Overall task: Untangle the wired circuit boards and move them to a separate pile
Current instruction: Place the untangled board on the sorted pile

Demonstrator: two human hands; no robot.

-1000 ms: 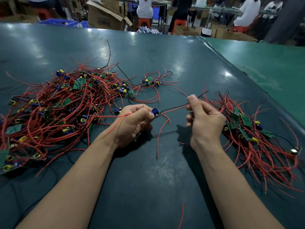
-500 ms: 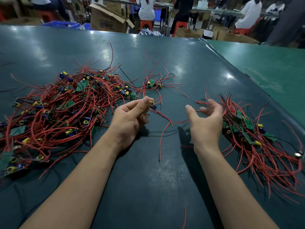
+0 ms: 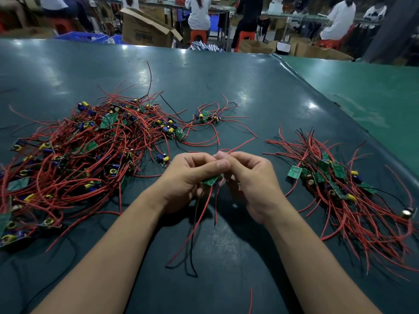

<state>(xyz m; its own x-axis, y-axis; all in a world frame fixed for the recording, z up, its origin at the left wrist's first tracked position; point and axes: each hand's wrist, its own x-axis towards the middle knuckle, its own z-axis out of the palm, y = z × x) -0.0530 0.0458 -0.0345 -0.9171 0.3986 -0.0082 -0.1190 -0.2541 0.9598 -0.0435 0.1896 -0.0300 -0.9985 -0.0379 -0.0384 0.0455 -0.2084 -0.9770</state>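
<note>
1. Circuit board, small and green, sits at the centre of the frame, held between both hands just above the dark green table.
2. Left hand has its fingers curled round the board, thumb laid across the top and pointing right.
3. Right hand is curled too, its fingertips meeting those of the left hand; it pinches a red wire that runs up and to the right from between the two hands.
4. Red and black wires hang from the held board toward the lower centre of the frame, their ends lying on the table between the forearms.
5. Tangled pile of boards with red wires, yellow and blue parts among them, fills the left half of the frame.
6. Sorted pile lies at the right, its boards near the top and its wires fanned toward the lower right; it is well apart from the tangled pile.
7. One small board cluster rests by itself above the hands, just beside the upper right edge of the tangled pile.
8. One loose red wire piece lies at the bottom centre.
9. Cardboard box, red stools and seated people line the top of the frame beyond the table's far edge.
</note>
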